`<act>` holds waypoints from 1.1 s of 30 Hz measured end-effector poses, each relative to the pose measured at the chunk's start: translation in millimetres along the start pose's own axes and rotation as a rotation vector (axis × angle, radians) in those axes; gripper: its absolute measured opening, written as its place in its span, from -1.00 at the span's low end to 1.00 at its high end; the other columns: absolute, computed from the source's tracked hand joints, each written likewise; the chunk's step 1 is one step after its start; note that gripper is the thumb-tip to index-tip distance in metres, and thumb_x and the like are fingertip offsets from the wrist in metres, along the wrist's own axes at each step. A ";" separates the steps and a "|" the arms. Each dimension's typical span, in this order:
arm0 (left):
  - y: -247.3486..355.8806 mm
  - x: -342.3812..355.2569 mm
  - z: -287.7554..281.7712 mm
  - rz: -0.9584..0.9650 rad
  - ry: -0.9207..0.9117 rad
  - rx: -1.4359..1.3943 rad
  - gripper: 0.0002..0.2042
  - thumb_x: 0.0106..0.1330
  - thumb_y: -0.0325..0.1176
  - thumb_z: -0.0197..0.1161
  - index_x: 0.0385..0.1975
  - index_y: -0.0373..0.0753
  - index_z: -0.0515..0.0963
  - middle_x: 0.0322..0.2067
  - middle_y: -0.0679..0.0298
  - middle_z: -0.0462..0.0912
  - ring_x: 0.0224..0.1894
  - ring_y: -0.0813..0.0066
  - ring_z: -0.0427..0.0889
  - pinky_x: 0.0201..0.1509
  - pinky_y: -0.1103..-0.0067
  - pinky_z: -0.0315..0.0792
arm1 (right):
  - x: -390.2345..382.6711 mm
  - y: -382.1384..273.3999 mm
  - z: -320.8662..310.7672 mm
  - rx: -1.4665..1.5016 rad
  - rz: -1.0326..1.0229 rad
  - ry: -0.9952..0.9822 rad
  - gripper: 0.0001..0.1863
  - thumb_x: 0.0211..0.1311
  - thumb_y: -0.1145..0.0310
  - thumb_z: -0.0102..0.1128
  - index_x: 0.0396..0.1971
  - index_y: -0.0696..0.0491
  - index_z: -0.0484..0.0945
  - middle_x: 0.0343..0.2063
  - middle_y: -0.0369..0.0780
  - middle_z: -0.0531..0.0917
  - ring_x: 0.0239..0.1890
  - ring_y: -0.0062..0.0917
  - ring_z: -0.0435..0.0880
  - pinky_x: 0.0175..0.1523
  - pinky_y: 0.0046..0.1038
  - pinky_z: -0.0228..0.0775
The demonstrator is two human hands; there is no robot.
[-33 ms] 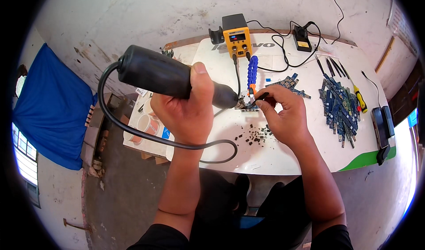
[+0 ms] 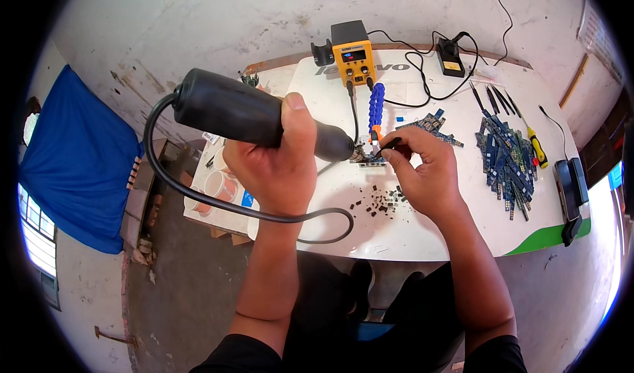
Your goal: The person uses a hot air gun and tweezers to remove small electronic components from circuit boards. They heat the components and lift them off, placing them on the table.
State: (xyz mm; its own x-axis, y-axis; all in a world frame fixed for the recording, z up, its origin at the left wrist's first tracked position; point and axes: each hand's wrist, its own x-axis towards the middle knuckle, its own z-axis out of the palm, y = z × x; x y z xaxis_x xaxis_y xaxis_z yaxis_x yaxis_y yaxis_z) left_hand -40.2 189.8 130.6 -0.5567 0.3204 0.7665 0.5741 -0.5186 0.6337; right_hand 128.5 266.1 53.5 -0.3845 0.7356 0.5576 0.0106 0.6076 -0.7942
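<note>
Over the table [image 2: 413,241], left hand [image 2: 277,165], heat gun [image 2: 228,109], nudged leftward

I'm in a small electronics workshop, by the look of it: an orange control box [image 2: 355,66] at my white desk's [image 2: 422,241] back edge, a heap of circuit boards [image 2: 507,162] and a screwdriver [image 2: 538,150] toward its right edge, small black parts [image 2: 380,208] nearer the front edge, the black corded tool [image 2: 231,107] I grip, stained walls [image 2: 218,30] around.

handpiece [image 2: 231,111]: matt plastic | nozzle [image 2: 358,154]: metal | tabletop [image 2: 396,244]: smooth, glossy | drape [image 2: 82,162]: cloth
</note>
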 end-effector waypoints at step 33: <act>-4.7 -36.8 3.4 0.155 -0.088 -0.129 -0.91 0.28 -0.48 0.28 -0.38 -0.33 0.52 -0.39 0.30 0.58 -0.38 0.58 0.49 -0.24 0.63 0.40 | -40.9 36.7 -33.2 0.025 0.457 0.144 -0.89 0.25 0.53 0.32 -0.23 0.12 0.72 -0.51 -0.40 0.62 -0.48 -0.80 0.45 -0.32 -0.65 0.34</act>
State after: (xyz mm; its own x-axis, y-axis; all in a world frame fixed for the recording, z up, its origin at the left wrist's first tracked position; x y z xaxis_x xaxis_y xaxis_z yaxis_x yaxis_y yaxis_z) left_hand -20.4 183.1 99.8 -0.4098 0.2946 0.8633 0.5637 -0.6622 0.4936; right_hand 175.3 268.2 9.6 -0.2141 0.9608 0.1759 0.1258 0.2057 -0.9705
